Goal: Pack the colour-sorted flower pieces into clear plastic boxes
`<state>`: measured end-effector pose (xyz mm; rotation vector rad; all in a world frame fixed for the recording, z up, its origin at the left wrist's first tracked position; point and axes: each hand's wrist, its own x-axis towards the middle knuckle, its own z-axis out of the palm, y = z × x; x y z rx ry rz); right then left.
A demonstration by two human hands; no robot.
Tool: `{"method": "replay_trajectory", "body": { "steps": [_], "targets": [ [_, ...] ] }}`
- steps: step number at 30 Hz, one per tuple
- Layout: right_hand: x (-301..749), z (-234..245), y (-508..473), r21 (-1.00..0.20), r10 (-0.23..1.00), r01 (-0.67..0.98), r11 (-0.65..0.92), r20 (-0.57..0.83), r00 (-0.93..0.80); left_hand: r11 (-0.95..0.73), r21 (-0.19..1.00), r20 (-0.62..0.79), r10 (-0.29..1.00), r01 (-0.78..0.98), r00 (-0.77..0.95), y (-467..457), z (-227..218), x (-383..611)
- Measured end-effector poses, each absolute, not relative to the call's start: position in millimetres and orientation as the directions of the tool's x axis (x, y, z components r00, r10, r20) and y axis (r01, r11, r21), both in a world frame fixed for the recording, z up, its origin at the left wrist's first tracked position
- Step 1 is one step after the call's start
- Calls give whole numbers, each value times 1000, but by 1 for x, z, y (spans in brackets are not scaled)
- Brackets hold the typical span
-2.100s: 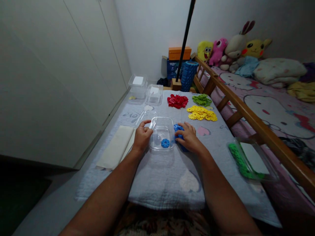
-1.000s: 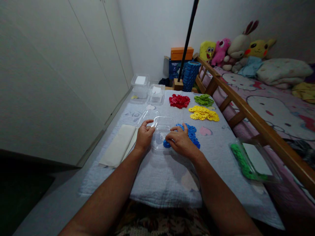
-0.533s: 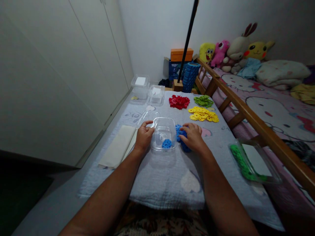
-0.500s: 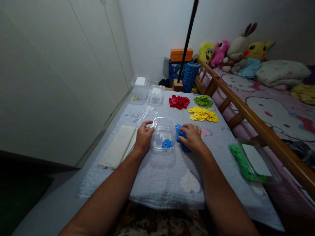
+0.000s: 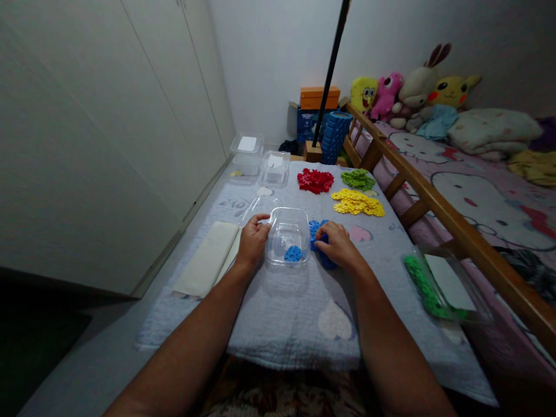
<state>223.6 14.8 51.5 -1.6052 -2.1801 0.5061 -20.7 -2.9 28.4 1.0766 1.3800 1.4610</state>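
A clear plastic container point(image 5: 287, 215) without its lid stands in front of me, tilted to no visible degree. Inside it, near the front wall, lies a blue snowflake disc point(image 5: 293, 253). My left hand point(image 5: 254, 237) grips the container's left rim between thumb and fingers. Just right of the container is a pile of blue snowflake discs point(image 5: 314, 228), partly covered by my right hand point(image 5: 336, 240). The thumb and index finger of that hand are pinched together at the pile; whether a disc is between them is hidden.
Red point(image 5: 315, 180), yellow point(image 5: 358, 202) and light green discs point(image 5: 357, 179) lie in piles at the back right. A box of green discs point(image 5: 438, 289) sits at the right edge. Lidded clear boxes point(image 5: 247, 153) stand back left. A folded cream cloth point(image 5: 206, 258) lies left, beside a clear lid point(image 5: 260, 205).
My right hand's fingers have drawn together into a pinch over the blue pile. My left hand keeps its hold on the container.
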Motion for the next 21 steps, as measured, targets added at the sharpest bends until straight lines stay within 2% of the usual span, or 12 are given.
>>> {"method": "replay_trajectory", "body": {
  "steps": [2,4,7,9,12,15,18,21],
  "targets": [
    [228,57,16,-656,962,713,249,81,-261,-44,999,38,959,-14,-281,-3,29,-21],
    [231,65,16,-770,971,597,226,126,-204,-42,999,37,959,-11,-280,-3,30,-21],
    [228,79,13,-821,962,504,268,261,-87,-42,999,39,959,-7,-280,-2,29,-21],
    [220,91,10,-801,944,502,325,309,-118,-46,999,42,960,-7,-277,-2,28,-21],
    [200,107,5,-700,910,585,410,268,-317,-47,999,41,961,-17,-272,-1,25,-22],
    [175,116,2,-510,860,709,487,137,-492,-54,998,49,962,-12,-269,0,24,-22],
    [154,114,2,-319,815,773,549,-4,-580,-63,998,60,962,-1,-268,0,24,-23],
    [142,107,4,-199,782,778,595,-78,-618,-61,998,57,962,-8,-268,0,24,-23]
  ]
}}
